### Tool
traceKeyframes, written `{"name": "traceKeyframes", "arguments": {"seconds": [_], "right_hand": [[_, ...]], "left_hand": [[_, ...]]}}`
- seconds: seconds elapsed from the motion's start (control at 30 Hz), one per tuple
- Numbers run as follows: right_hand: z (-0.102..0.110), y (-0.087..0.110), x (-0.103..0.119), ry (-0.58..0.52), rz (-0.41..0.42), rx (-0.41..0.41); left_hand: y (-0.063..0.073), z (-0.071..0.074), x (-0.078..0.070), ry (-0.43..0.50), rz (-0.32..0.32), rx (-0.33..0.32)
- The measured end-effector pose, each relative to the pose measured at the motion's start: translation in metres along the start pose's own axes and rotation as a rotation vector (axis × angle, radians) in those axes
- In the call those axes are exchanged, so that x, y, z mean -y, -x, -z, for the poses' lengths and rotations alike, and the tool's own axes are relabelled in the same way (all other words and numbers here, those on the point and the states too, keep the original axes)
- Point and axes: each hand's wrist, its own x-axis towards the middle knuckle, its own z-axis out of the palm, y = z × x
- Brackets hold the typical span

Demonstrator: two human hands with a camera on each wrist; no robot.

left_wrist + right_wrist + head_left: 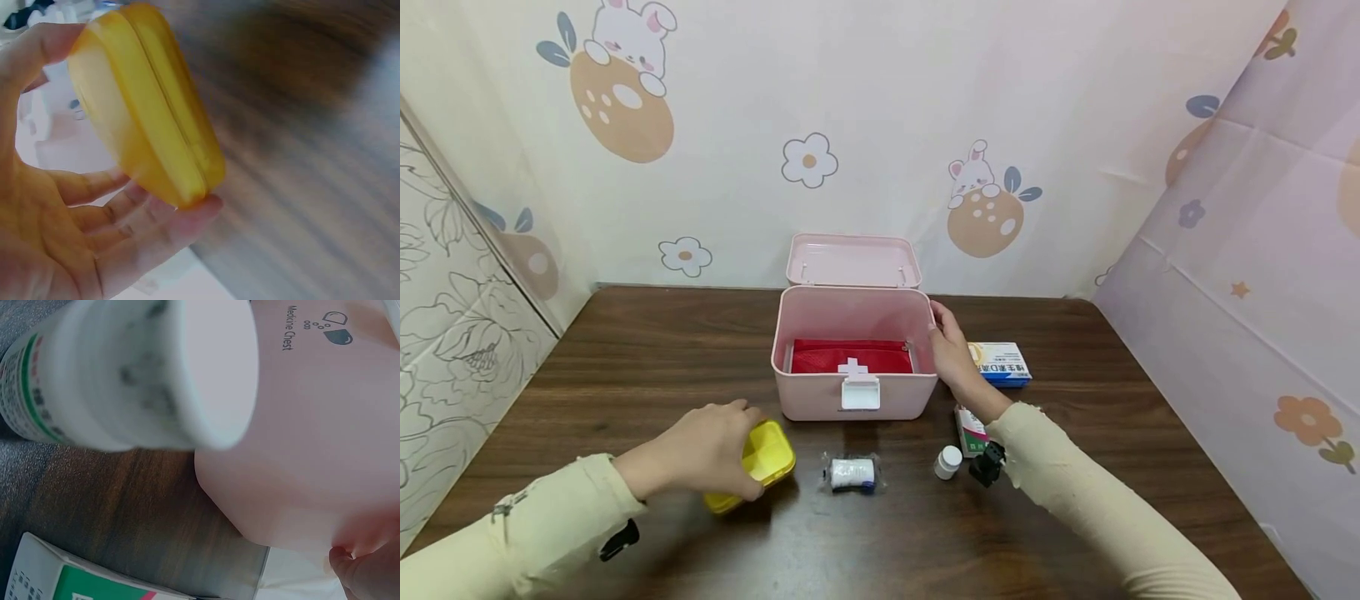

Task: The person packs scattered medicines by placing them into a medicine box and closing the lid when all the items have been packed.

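Note:
My left hand (711, 450) grips a small yellow plastic box (771, 454), thumb on one side and fingers on the other. In the left wrist view the box (150, 106) is tilted, and a seam runs along its side. A pink medicine chest (816, 406) stands at the middle of the table, lid (853, 262) raised, with a red pouch (823, 358) inside. My right hand (957, 358) holds the chest's right wall near the rim. In the right wrist view only part of that hand (372, 569) shows, against the chest (300, 437).
In front of the chest lies a wrapped white roll (852, 473). A white bottle (948, 462) stands to its right, beside a green-and-white carton (972, 433) partly under my right forearm. A blue-and-white box (1002, 364) lies right of the chest. Patterned curtain (880, 150) hangs behind the table.

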Motion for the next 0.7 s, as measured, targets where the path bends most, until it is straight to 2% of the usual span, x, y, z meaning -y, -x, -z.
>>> {"name": "traceKeyframes", "arguments": {"seconds": [0.37,0.7], "right_hand": [[-0.001,-0.002,0.0,0.013,-0.004,-0.012],[0.0,-0.002,-0.001,0.018,-0.014,-0.006]], "left_hand": [[-0.007,0.064,-0.033,0.083,-0.006,-0.016],[-0.03,0.103,-0.045,0.072,0.056,-0.012]]}}
